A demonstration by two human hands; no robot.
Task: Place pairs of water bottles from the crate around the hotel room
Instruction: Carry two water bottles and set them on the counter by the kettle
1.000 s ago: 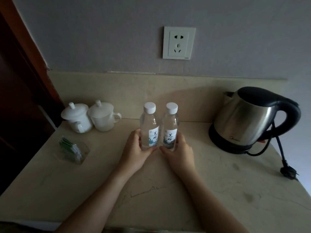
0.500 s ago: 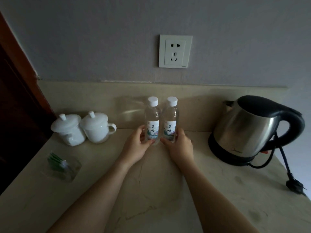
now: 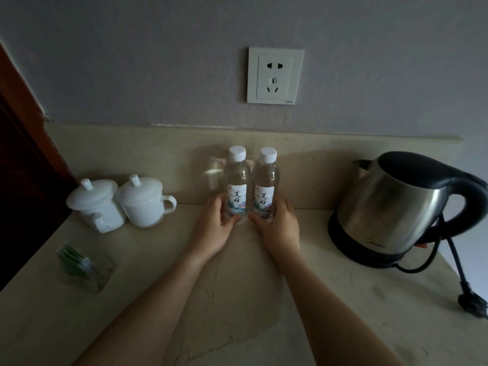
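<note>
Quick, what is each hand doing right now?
Left hand: grips the left water bottle.
Right hand: grips the right water bottle.

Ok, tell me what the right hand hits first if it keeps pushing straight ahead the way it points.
The right hand already grips the right bottle; straight ahead, that bottle would probably meet the backsplash under the wall socket.

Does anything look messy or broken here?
Nothing is spilled or broken. Both water bottles stand upright with caps on, side by side, held by the left hand and right hand. One small oddity: the kettle's plug lies loose on the counter, not in the wall socket.
</note>
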